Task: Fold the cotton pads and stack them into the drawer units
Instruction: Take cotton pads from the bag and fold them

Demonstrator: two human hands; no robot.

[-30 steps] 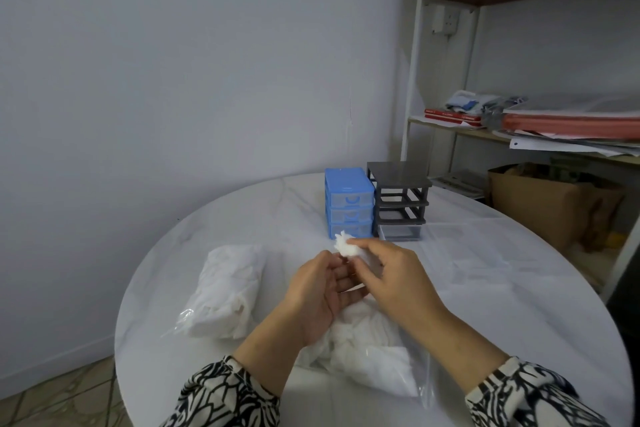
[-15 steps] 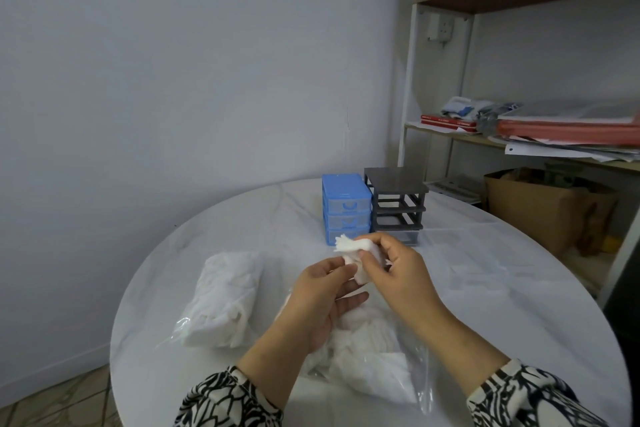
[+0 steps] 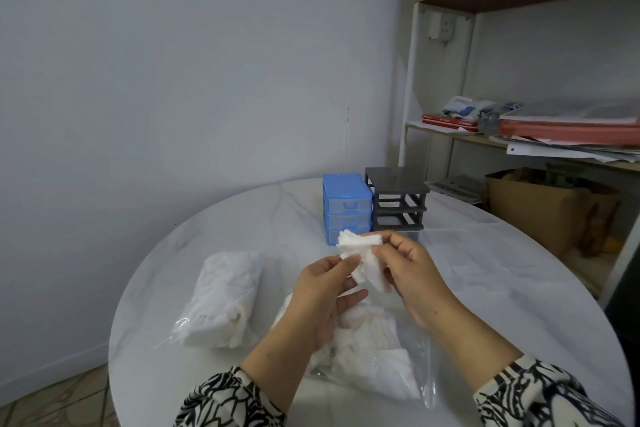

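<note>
In the head view, both hands hold a bunch of white cotton pads [image 3: 360, 258] above the round white table [image 3: 221, 239]. The left hand [image 3: 322, 295] pinches them with thumb and fingers; the right hand [image 3: 412, 270] grips them with curled fingers. Behind stand the blue drawer unit [image 3: 346, 206] and the grey drawer unit [image 3: 398, 201], side by side.

- The cotton pads [image 3: 363, 260] are hiding the lower front of the blue drawer unit [image 3: 347, 206].
- The right hand [image 3: 412, 274] is covering the black drawer unit's [image 3: 398, 203] bottom tier.
- The left hand [image 3: 320, 298] is blocking part of the open bag [image 3: 374, 357].
- Both patterned sleeves [image 3: 228, 402] are running off the bottom edge.
- The shelf papers [image 3: 568, 125] are blurring, unreadable.
</note>
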